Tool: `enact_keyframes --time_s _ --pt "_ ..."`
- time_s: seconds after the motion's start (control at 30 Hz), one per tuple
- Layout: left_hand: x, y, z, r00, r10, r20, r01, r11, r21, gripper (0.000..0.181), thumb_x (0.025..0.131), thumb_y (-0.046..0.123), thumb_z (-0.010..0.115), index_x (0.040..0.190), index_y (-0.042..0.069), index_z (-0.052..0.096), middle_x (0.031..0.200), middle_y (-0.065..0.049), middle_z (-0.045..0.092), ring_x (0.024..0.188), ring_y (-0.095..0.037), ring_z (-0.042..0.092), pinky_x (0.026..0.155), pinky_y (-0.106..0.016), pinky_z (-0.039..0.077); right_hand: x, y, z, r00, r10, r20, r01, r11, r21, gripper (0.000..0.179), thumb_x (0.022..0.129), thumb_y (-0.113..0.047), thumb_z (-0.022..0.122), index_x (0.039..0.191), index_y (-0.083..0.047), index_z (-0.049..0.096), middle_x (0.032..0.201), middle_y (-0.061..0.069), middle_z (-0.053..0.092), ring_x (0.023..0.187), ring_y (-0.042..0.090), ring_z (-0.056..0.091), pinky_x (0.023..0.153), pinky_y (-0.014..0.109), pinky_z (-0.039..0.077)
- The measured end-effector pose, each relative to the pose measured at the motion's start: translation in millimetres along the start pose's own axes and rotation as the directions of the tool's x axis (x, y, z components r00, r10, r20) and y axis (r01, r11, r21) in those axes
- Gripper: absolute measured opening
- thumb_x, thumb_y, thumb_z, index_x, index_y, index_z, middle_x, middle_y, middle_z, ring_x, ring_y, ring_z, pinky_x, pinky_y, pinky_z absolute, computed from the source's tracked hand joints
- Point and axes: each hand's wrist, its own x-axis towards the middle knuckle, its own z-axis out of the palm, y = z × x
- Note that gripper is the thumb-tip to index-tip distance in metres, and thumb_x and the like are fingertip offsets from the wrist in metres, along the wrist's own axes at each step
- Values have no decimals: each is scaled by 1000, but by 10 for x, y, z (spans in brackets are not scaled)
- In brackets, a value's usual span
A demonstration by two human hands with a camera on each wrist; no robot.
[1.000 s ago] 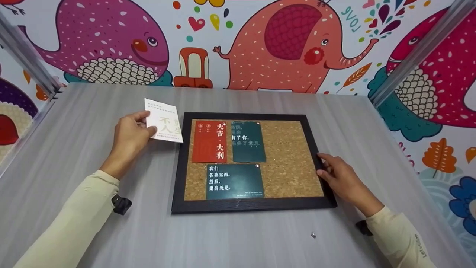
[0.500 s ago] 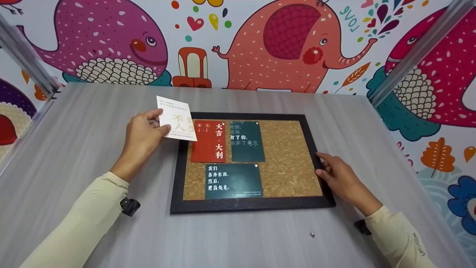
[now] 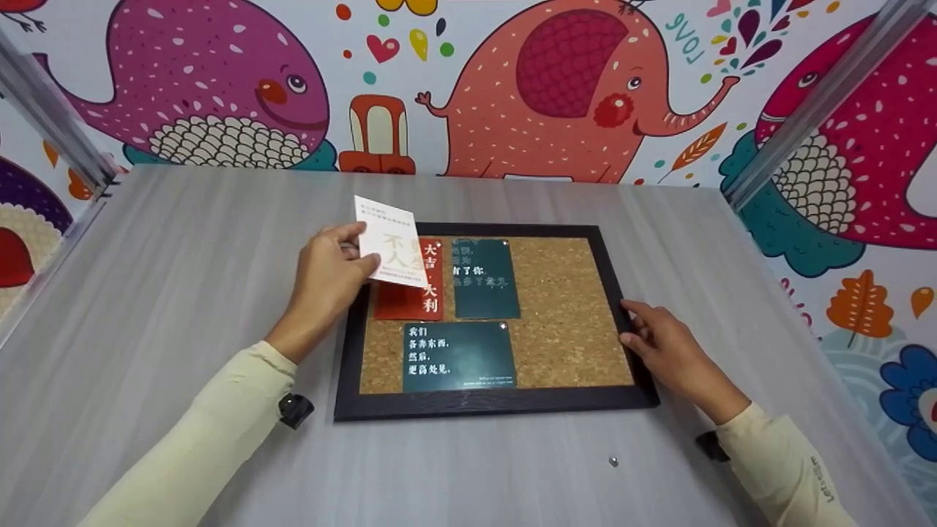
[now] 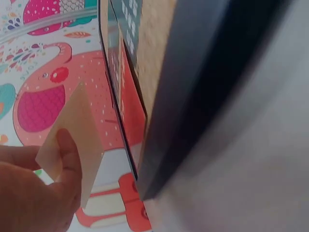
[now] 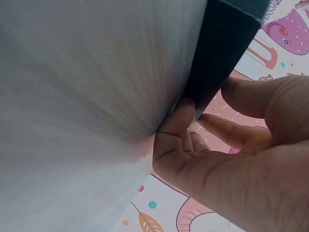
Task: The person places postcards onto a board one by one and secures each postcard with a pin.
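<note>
My left hand (image 3: 331, 271) pinches a white card (image 3: 389, 245) with printed characters between thumb and fingers. It holds the card tilted over the upper left of a black-framed cork board (image 3: 575, 322), overlapping a red card (image 3: 399, 301). In the left wrist view the card (image 4: 77, 137) shows its plain back, apart from the board. My right hand (image 3: 670, 348) grips the board's right edge. The right wrist view shows the thumb on the frame (image 5: 222, 53) and curled fingers low against its side. Two dark green cards (image 3: 487, 282) are also on the board, with pins at their upper right corners.
A small shiny pin (image 3: 613, 461) lies on the grey table (image 3: 468, 476) in front of the board. Bare cork shows on the board's right part. A wall with cartoon animals (image 3: 556, 95) stands behind, with metal posts (image 3: 820, 102) at both sides.
My left hand has carried the white card to the right, from beside the board to over the red card. My right hand has stayed at the board's right edge.
</note>
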Motion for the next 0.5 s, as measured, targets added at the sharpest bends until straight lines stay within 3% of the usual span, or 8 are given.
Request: enact_keyframes --time_s 0.33,0.5 --pt "-62 -5 366 999 33 18 -33 999 10 56 97 -7 71 152 -11 58 131 -21 62 110 -27 63 87 -23 54 3 5 4 1000 -8 -7 8 1000 -5 51 106 0 70 151 16 53 103 11 57 91 21 49 84 39 48" --pt "-124 -11 536 998 63 29 -63 998 8 56 94 -9 73 148 -13 60 133 -22 63 104 -26 63 80 -22 53 7 12 9 1000 -11 -10 11 1000 -11 50 105 1 70 150 17 53 103 12 57 91 21 49 84 39 49"
